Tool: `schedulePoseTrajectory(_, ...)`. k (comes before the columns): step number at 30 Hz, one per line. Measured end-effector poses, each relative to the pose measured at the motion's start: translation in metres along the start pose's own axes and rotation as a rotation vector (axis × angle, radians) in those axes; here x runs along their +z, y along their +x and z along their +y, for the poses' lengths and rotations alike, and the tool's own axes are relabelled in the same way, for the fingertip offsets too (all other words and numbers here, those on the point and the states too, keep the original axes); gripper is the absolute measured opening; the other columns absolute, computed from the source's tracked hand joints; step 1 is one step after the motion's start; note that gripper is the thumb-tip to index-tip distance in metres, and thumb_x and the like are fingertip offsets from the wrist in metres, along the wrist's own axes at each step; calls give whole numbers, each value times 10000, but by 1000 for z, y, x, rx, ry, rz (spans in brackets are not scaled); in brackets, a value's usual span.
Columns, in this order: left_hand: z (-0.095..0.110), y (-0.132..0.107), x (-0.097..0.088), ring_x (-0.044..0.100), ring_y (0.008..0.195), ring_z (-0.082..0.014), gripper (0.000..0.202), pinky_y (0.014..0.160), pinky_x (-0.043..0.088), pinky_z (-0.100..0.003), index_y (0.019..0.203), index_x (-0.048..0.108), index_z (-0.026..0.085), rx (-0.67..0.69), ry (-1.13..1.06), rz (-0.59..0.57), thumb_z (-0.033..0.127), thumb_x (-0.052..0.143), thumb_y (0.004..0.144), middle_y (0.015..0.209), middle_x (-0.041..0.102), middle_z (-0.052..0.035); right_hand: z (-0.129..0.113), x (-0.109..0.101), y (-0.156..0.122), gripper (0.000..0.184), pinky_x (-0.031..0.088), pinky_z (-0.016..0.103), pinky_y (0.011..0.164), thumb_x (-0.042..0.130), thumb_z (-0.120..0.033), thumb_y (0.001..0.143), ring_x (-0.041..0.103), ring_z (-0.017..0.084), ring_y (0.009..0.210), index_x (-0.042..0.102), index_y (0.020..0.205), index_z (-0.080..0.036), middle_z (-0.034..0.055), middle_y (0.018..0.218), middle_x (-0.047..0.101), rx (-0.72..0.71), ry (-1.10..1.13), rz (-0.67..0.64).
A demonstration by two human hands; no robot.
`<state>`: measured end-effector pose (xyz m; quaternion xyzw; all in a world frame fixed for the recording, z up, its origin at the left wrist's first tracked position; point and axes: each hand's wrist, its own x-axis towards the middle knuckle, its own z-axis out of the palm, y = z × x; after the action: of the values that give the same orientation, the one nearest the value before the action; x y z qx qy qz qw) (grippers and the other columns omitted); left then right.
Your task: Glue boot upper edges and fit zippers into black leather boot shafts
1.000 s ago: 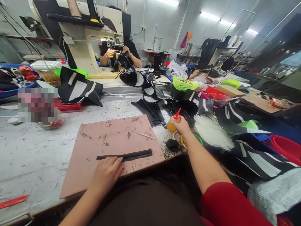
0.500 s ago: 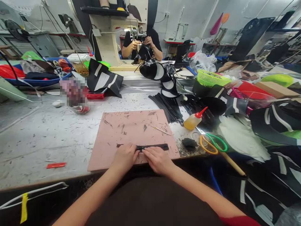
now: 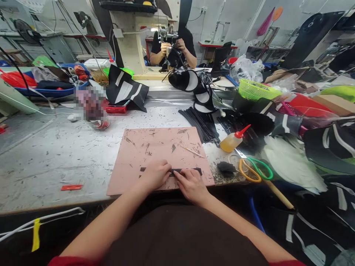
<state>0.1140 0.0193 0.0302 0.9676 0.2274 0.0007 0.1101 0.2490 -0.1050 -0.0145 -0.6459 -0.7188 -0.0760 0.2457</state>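
A narrow black strip [image 3: 197,171] lies flat across the lower part of a pink board [image 3: 155,142]. My left hand [image 3: 156,174] is over the strip's middle, with its fingers bent and pressed together on it. Close beside it on the right, my right hand [image 3: 191,184] also has its fingers on the strip, thumb at the near edge. Both hands hide most of the strip, and only its two ends and a short middle piece show. A thin pointed stick [image 3: 192,150] rests on the board above the right hand.
Right of the board are a bottle with a red nozzle [image 3: 230,142], scissors [image 3: 253,168] and a black scrap [image 3: 226,167]. Behind lies a bundle of black strips [image 3: 201,125]. A red piece [image 3: 71,187] lies left. A co-worker [image 3: 189,46] sits at a sewing machine [image 3: 127,40].
My left hand has moved rightward along the strip, with its fingers lifted a little higher. My right hand stays at the strip with its fingers slightly shifted. The whole view has shifted slightly.
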Motion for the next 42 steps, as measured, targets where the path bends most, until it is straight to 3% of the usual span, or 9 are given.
schedulePoseTrajectory(5,4,4,5,537,758,-172,213,682,417,-275,841,633,189,4,-76,-38,141,429,807,791,572,-56,0,1,0,307,354,356,772,420,-227,853,478,221,883,599,1095,-167,99,945,593,-4,5,45)
schedulePoseTrajectory(8,4,2,1,536,769,-173,196,691,412,-278,786,621,167,-64,-139,-21,135,428,794,810,576,-66,0,0,0,303,342,355,778,428,-220,850,478,219,887,600,1092,-158,95,945,600,-14,11,52)
schedulePoseTrajectory(12,-4,-12,-10,549,752,-168,142,682,412,-271,741,589,168,-269,-287,23,153,450,765,775,603,-40,0,-1,-1,315,331,347,761,439,-227,846,479,214,878,583,1124,-197,80,944,597,-24,2,39)
schedulePoseTrajectory(17,-28,-38,-15,524,558,-136,125,525,394,-233,655,567,179,-592,-520,36,269,512,724,573,562,16,1,-2,-2,314,320,347,762,443,-225,837,475,215,881,596,1112,-215,84,938,583,-19,4,29)
schedulePoseTrajectory(21,-43,-50,-14,424,403,-95,146,403,335,-207,636,543,175,-731,-722,5,312,540,688,467,472,49,1,-1,-4,320,318,339,766,462,-209,822,473,212,884,601,1109,-209,84,941,576,-30,-2,33)
schedulePoseTrajectory(33,-59,-56,-5,423,413,-72,137,381,305,-173,636,500,175,-778,-1021,43,273,596,634,490,481,42,-2,-1,-6,305,327,331,771,451,-217,837,484,206,881,617,1093,-200,84,934,584,-29,-17,48)
schedulePoseTrajectory(38,-46,-54,-8,430,399,-79,112,366,298,-174,623,510,175,-799,-952,73,251,590,643,461,469,52,-1,-4,-8,300,342,334,781,429,-230,859,495,207,886,621,1085,-189,93,936,581,-24,-47,77)
schedulePoseTrajectory(42,-28,-50,-1,498,440,-114,76,395,354,-203,648,538,182,-793,-872,85,249,554,680,489,515,36,13,-10,-15,304,358,352,786,401,-244,872,501,220,887,630,1059,-176,107,933,571,6,-128,111)
